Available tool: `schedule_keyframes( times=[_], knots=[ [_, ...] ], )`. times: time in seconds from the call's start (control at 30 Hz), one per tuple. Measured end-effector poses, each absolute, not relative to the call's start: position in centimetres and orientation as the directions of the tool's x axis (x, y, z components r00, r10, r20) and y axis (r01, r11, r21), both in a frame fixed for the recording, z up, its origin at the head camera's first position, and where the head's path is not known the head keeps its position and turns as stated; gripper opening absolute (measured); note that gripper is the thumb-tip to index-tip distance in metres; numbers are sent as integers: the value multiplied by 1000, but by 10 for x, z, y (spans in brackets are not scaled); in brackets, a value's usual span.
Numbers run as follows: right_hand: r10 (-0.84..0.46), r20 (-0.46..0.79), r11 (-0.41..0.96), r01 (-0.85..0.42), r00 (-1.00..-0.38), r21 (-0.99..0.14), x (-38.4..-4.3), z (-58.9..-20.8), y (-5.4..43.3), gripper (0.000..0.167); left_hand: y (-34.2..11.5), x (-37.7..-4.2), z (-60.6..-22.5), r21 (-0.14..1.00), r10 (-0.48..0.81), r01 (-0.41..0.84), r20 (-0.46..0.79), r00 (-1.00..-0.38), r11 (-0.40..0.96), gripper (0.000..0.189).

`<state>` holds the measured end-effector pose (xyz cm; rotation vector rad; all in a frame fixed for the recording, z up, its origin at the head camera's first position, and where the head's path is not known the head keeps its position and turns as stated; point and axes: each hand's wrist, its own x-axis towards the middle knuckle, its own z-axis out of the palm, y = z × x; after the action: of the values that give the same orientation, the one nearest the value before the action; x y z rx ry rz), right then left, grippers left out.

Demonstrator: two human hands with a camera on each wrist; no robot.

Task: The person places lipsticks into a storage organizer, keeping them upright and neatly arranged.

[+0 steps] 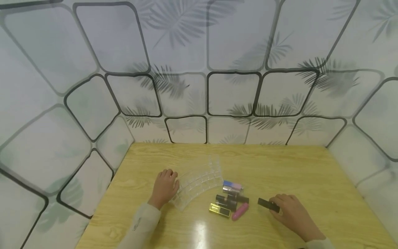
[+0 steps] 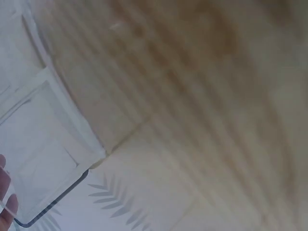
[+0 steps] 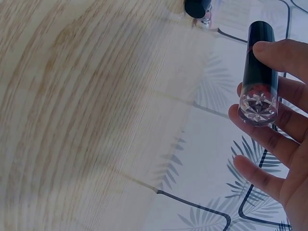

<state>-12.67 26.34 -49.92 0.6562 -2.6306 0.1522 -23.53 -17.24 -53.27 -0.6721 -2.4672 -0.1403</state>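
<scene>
My left hand [image 1: 164,188] grips the left end of a clear plastic stepped lipstick rack [image 1: 199,182], which lies on the table. At the edge of the left wrist view only fingertips [image 2: 6,211] show, against a transparent edge. My right hand [image 1: 293,216] holds a lipstick tube [image 3: 261,67] with a black cap and a clear faceted end, the thumb pressed on its side. Between the hands lies a cluster of lip cosmetics: a pink tube [image 1: 240,211], a gold-and-black one [image 1: 219,210], a blue-and-pink one [image 1: 232,185] and several dark tubes [image 1: 226,202].
The wooden table [image 1: 280,166] reaches back to a patterned backdrop [image 1: 233,93] with dark outlines and leaf prints. Backdrop panels also stand along the left and right sides. Light glares off the table's front middle.
</scene>
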Motion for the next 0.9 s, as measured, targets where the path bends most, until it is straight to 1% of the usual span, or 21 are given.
schedule_keyframes(
  times=[0.23, 0.47, 0.57, 0.73, 0.9],
  knots=[
    [-426, 432, 879, -476, -795, -9, -127, -499, 263, 34, -168, -231, -542, -92, 475, 508, 524, -707, 857, 20],
    [-431, 442, 875, -484, -786, -8, -128, -500, 263, 35, -165, -228, -542, -62, 453, 481, 459, -765, 875, 19],
    [-435, 450, 870, -493, -780, -14, -128, -499, 262, 35, -165, -227, -541, -57, 450, 474, 435, -780, 878, 20],
    [-444, 459, 864, -503, -769, -7, -131, -494, 260, 35, -166, -226, -539, -34, 439, 469, 417, -796, 882, 21],
    [-458, 479, 855, -519, -749, 5, -136, -488, 259, 36, -165, -226, -539, -19, 436, 475, 429, -791, 880, 19]
  ],
)
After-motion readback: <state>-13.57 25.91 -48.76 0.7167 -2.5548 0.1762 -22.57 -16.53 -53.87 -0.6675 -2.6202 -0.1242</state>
